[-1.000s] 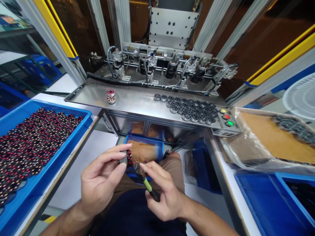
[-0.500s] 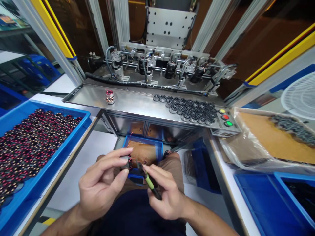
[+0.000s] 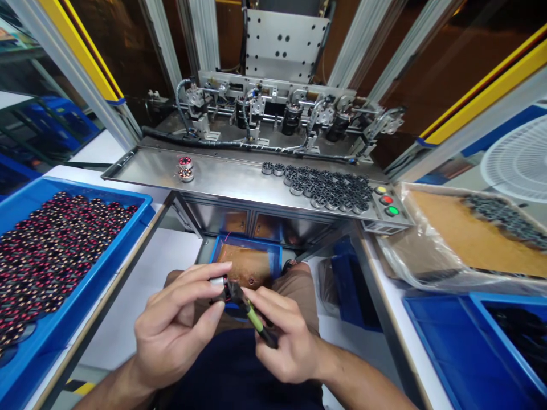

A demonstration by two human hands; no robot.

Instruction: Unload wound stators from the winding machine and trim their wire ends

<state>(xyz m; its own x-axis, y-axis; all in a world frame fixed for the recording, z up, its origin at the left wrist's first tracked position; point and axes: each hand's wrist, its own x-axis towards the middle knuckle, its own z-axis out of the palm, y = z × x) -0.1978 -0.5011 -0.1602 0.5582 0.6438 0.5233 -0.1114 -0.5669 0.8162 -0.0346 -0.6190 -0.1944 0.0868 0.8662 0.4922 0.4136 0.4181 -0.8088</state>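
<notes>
Between the thumb and fingertips of my left hand (image 3: 177, 322) is a small round motor stator (image 3: 217, 289), its wound side turned toward the right. My right hand (image 3: 288, 333) grips a pair of cutting pliers (image 3: 256, 320) with green and black handles. The dark jaws of the pliers touch or nearly touch the stator's right side; the exact contact is too small to make out. Both hands are above my lap, over a blue bin (image 3: 248, 262) with a brown bottom.
A blue tray (image 3: 147, 202) of wound stators stands at left. On the metal ledge (image 3: 226, 179) are two copper-wound stators (image 3: 185, 169) and many dark stators (image 3: 325, 185). Buttons (image 3: 387, 199) sit at its right end, beside a plastic-lined box (image 3: 431, 228). Machine fixtures (image 3: 293, 118) stand behind.
The pliers have moved left and up, so their jaws are now against or right beside the stator. The loose red wire ends seen there before are now hidden. The view shifted slightly.
</notes>
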